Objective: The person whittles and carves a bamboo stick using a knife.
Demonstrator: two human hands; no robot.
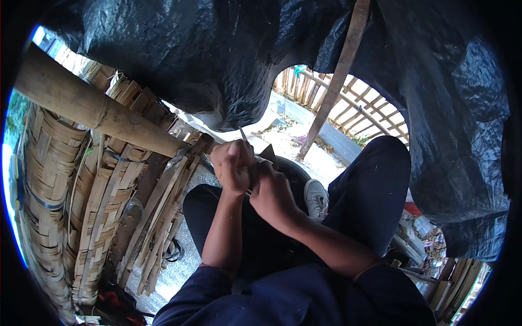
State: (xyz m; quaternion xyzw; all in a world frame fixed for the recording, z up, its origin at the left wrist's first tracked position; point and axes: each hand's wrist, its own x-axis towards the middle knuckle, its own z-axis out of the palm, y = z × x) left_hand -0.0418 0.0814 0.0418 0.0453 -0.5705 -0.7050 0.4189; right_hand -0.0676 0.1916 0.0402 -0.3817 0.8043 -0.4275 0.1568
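Both of my hands are together above my lap, side by side and close to touching. My left hand (232, 163) is closed in a fist, and a thin pale pointed strip (242, 133) sticks up just beyond it. Fingers curled, my right hand (272, 193) sits slightly nearer and to the right. A dark, flat, pointed piece (268, 154) shows just past its knuckles. What lies inside either fist is covered by the fingers, so I cannot make out the grip. Behind the hands is a dark rounded object (293, 173), partly hidden.
A thick bamboo pole (103, 111) slants in from the left toward my hands. Woven bamboo panels (51, 190) and split bamboo slats (157, 228) stand on the left. Black plastic sheeting (163, 49) hangs overhead and right. A wooden post (337, 81) rises ahead, near a bamboo fence (359, 103).
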